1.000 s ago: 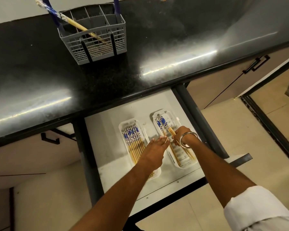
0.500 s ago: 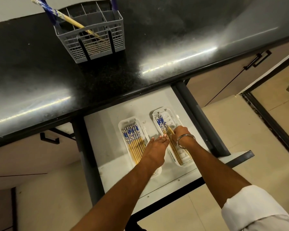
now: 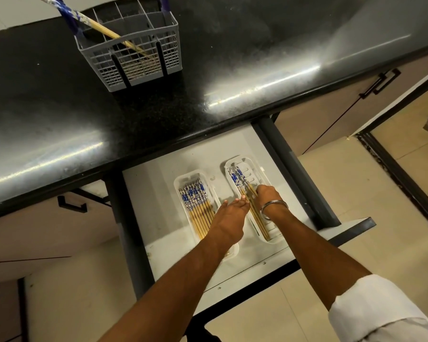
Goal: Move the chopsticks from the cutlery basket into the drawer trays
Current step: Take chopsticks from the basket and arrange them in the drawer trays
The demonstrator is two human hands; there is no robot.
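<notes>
A grey cutlery basket (image 3: 158, 62) stands on the black counter with one blue-patterned chopstick (image 3: 101, 29) leaning in it. In the open drawer lie two white trays. The left tray (image 3: 183, 180) holds several chopsticks (image 3: 197, 206) side by side. The right tray (image 3: 256, 169) holds a few chopsticks (image 3: 237, 177). My right hand (image 3: 267, 199), with a metal bangle, is pressed down on the chopsticks in the right tray, fingers curled over them. My left hand (image 3: 229, 218) lies flat with fingers together between the two trays, its fingertips at the right tray's edge.
The black counter (image 3: 232, 58) overhangs the back of the white drawer (image 3: 148, 198). Dark drawer rails run along both sides. Cabinet doors with black handles (image 3: 381, 81) are at the right, and a tiled floor lies below.
The view has shifted slightly. My right hand has lowered onto the chopsticks in the right tray, and my left hand stays beside it.
</notes>
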